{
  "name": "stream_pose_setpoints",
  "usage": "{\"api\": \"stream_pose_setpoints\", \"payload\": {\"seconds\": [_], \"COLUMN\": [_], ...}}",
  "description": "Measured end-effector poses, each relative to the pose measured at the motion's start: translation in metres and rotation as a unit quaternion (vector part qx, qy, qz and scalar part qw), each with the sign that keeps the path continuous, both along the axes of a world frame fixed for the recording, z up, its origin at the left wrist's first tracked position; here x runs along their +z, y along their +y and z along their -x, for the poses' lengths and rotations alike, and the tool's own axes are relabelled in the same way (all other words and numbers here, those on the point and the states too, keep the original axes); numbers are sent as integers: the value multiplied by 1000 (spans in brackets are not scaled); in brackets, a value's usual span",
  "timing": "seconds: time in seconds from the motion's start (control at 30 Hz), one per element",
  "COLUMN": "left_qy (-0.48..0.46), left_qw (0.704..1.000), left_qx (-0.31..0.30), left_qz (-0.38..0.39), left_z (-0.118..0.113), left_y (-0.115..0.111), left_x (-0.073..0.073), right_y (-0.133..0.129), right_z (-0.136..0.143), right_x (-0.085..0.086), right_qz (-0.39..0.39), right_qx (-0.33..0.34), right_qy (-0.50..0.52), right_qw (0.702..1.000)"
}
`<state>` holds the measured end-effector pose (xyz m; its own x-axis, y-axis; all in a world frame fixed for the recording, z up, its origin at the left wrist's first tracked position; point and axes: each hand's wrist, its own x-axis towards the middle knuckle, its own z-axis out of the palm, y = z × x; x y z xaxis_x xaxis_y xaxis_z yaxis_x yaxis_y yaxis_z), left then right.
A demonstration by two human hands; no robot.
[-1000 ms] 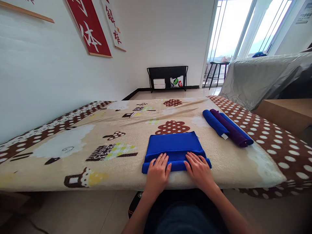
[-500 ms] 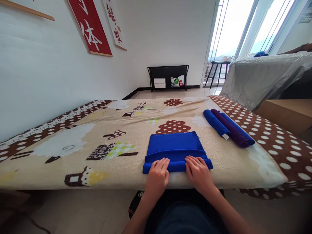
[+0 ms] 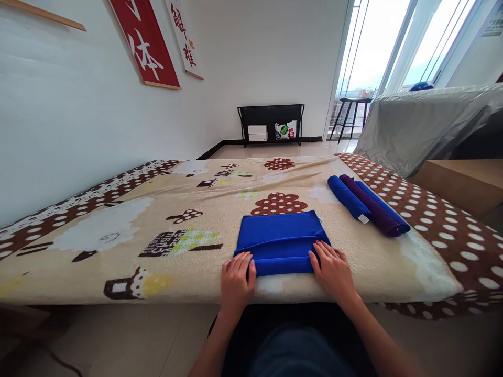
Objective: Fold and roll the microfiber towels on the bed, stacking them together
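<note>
A blue cloth (image 3: 281, 230) lies folded into a rectangle near the bed's front edge, its near side turned over into a flat roll. My left hand (image 3: 238, 277) grips the left end of that roll, fingers bent over it and thumb on the near side. At the opposite end, my right hand (image 3: 332, 269) holds the cloth's right edge with its fingers curled over the top. Both palms face down, so the fold beneath my fingers is partly hidden. To the right lie several rolled cloths: a blue roll (image 3: 348, 198) with a white tag and a purple roll (image 3: 371, 207) among them.
A cream blanket (image 3: 188, 283) with sheep and tree prints and a brown dotted border covers the bed. Beyond stand a black rack (image 3: 271, 114) and a stool (image 3: 349, 118). A cardboard box (image 3: 463, 183) and a grey-covered piece of furniture (image 3: 412, 120) are at right.
My hands have moved apart from the middle of the roll to its two ends. The blue cloth has stayed nearly in place. Another person's arm at the far right has mostly left view.
</note>
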<state>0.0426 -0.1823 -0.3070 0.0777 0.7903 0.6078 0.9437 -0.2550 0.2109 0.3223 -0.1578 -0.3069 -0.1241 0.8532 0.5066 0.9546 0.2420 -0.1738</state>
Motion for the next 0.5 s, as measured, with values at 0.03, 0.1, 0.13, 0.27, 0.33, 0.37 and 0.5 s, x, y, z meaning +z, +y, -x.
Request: {"api": "stream_pose_setpoints", "payload": {"seconds": [0.03,0.1,0.13,0.27,0.33,0.37,0.5], "left_qy": [-6,-6,-2,13,18,22,54], "left_qw": [1000,999,999,996,998,999,990], "left_qx": [10,31,44,86,55,25,-103], "left_qz": [-12,-25,-27,-14,11,27,86], "left_z": [8,18,19,-1,-20,-30,-63], "left_y": [-1,-4,-6,-10,-8,-6,8], "left_x": [-2,-5,-4,7,14,17,24], "right_y": [0,1,1,-2,-5,-6,-7], "right_z": [-7,-18,-21,-12,5,16,56], "right_x": [-2,-6,-6,1,6,8,14], "right_qz": [-3,-4,-6,-11,1,10,33], "right_qx": [-8,-22,-28,-32,7,34,123], "right_qy": [-2,-9,-13,-22,-9,-1,12], "right_qw": [1000,1000,1000,999,1000,999,992]}}
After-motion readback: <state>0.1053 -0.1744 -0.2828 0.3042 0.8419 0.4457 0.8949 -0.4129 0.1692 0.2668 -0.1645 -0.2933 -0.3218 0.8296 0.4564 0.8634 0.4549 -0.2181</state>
